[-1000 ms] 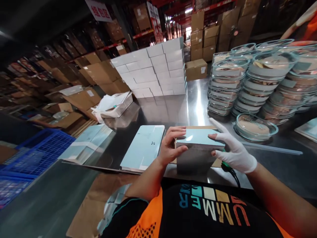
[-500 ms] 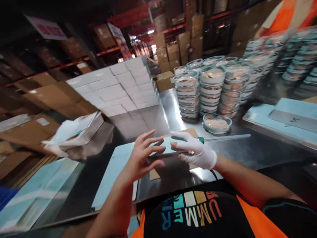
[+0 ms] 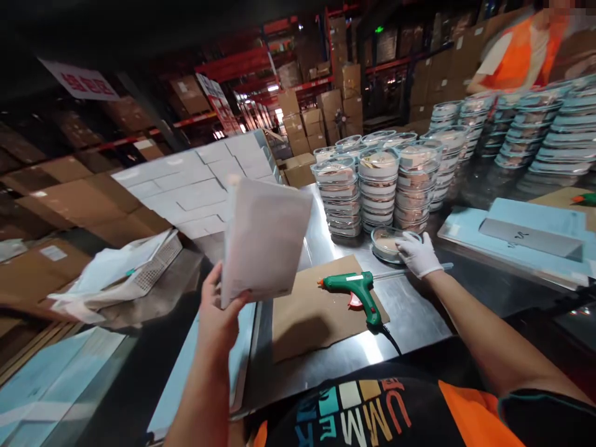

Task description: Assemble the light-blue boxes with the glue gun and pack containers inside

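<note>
Left hand (image 3: pixel 218 323) pinches a folded box (image 3: pixel 265 239) by its lower corner, held up over the steel table (image 3: pixel 410 316). Gloved right hand (image 3: pixel 418 253) cupped on the single glass dish (image 3: pixel 390 243) beyond the glue gun (image 3: pixel 356 292). Risk: dragging the dish back could clip the stacked dishes (image 3: pixel 377 186) just behind.

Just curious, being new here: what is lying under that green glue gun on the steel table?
The glue gun lies on a flat brown cardboard sheet, which rests on the steel table. The table surface beneath the cardboard is covered, so anything under it cannot be seen.
</note>
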`<action>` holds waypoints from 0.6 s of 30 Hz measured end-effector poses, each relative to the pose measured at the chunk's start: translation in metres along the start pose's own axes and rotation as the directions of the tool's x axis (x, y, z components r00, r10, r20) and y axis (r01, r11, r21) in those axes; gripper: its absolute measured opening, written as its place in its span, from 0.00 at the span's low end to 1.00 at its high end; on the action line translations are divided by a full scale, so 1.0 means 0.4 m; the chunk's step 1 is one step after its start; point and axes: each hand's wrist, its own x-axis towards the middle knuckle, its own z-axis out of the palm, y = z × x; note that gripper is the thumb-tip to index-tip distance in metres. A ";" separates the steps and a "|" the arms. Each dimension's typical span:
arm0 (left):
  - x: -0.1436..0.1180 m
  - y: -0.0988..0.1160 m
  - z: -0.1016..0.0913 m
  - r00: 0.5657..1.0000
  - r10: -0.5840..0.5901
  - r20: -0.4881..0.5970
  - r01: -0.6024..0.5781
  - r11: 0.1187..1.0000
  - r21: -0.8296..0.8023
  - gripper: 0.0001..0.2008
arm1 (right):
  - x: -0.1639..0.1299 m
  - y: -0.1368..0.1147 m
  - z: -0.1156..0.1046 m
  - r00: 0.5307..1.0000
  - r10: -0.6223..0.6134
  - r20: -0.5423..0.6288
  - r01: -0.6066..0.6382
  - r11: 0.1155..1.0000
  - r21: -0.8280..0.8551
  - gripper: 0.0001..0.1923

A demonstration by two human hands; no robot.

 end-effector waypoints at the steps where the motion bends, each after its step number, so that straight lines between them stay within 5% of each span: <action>1: -0.028 -0.031 0.011 0.996 -0.090 0.016 0.091 0.996 -0.021 0.51 | 0.004 -0.009 -0.007 1.000 -0.013 -0.027 0.014 1.000 0.012 0.12; 4: -0.101 -0.097 0.045 0.972 -0.221 0.076 0.224 0.974 -0.035 0.49 | 0.033 -0.086 -0.056 0.993 -0.047 -0.107 0.053 0.997 0.062 0.11; 8: -0.131 -0.125 0.060 0.974 -0.192 0.119 0.191 0.981 0.021 0.44 | 0.081 -0.262 -0.192 0.980 -0.173 -0.098 0.185 0.974 0.128 0.10; 10: -0.135 -0.131 0.067 0.980 -0.167 0.105 0.165 0.986 0.031 0.44 | 0.100 -0.369 -0.255 0.924 -0.381 -0.008 0.379 0.915 0.141 0.10; 12: -0.149 -0.143 0.083 0.979 -0.167 0.118 0.164 0.986 0.030 0.44 | 0.115 -0.467 -0.291 0.818 -0.569 0.092 0.560 0.822 0.105 0.13; 14: -0.172 -0.159 0.107 0.971 -0.189 0.148 0.187 0.982 0.024 0.43 | 0.124 -0.536 -0.302 0.736 -0.653 0.179 0.669 0.742 -0.046 0.16; 18: -0.212 -0.185 0.132 0.970 -0.223 0.102 0.229 0.972 -0.059 0.42 | 0.135 -0.561 -0.320 0.740 -0.641 0.203 0.670 0.729 -0.141 0.17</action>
